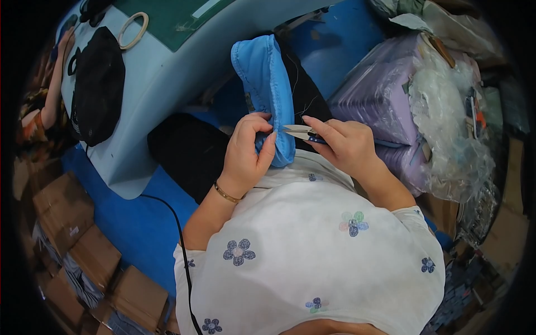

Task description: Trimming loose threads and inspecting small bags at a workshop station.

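Note:
A bright blue sewn fabric piece (268, 72) with stitched edges lies over my lap and reaches away from me along my dark trouser leg. My left hand (248, 146) grips its near end, thumb and fingers closed on the edge. In my right hand (349, 143) is a pair of thread snips (301, 132), their pointed metal blades directed left at the fabric's right edge. The blade tips are close to my left thumb; whether they touch the cloth I cannot tell. Loose pale threads (304, 106) lie on the dark trouser leg beside the fabric.
A pale table (151, 95) at upper left bears a black bag (100, 86), a tape roll (134, 30) and a green mat (173, 22). Another person's arm (56, 84) shows at far left. Plastic-wrapped purple bundles (379, 89) stand right; cardboard boxes (92, 251) lie lower left. A black cable (177, 223) hangs beside me.

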### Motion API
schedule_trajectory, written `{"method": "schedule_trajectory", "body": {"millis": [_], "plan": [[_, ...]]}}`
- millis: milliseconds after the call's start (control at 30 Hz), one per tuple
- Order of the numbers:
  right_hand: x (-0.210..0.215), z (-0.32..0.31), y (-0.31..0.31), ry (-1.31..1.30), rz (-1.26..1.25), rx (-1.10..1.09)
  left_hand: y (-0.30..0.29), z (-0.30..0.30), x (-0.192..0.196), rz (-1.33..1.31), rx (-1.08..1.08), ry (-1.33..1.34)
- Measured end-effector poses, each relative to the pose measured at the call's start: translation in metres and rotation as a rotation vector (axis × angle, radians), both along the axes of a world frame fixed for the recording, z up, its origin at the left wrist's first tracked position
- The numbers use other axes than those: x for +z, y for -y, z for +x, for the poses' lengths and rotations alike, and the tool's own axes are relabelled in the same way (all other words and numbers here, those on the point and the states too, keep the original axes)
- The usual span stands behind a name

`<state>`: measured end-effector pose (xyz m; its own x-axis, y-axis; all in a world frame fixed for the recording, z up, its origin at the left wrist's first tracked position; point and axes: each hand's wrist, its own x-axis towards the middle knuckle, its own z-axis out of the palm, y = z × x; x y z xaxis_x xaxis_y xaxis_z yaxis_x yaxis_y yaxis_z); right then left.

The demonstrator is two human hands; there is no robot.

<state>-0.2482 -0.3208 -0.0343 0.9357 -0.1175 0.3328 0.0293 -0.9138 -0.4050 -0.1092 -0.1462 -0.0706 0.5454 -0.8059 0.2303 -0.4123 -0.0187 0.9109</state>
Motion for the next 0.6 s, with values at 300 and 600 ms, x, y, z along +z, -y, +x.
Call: {"method": "schedule_trajectory", "body": {"millis": [300,600], "plan": [[0.003,0.003,-0.002,-0.025,-0.059,0.021,0.003,-0.003,0.003,-0.034,0.036,0.228],[0.005,0.004,-0.001,-0.046,-0.093,0.004,0.006,-0.002,0.010,0.012,0.108,0.264]]}}
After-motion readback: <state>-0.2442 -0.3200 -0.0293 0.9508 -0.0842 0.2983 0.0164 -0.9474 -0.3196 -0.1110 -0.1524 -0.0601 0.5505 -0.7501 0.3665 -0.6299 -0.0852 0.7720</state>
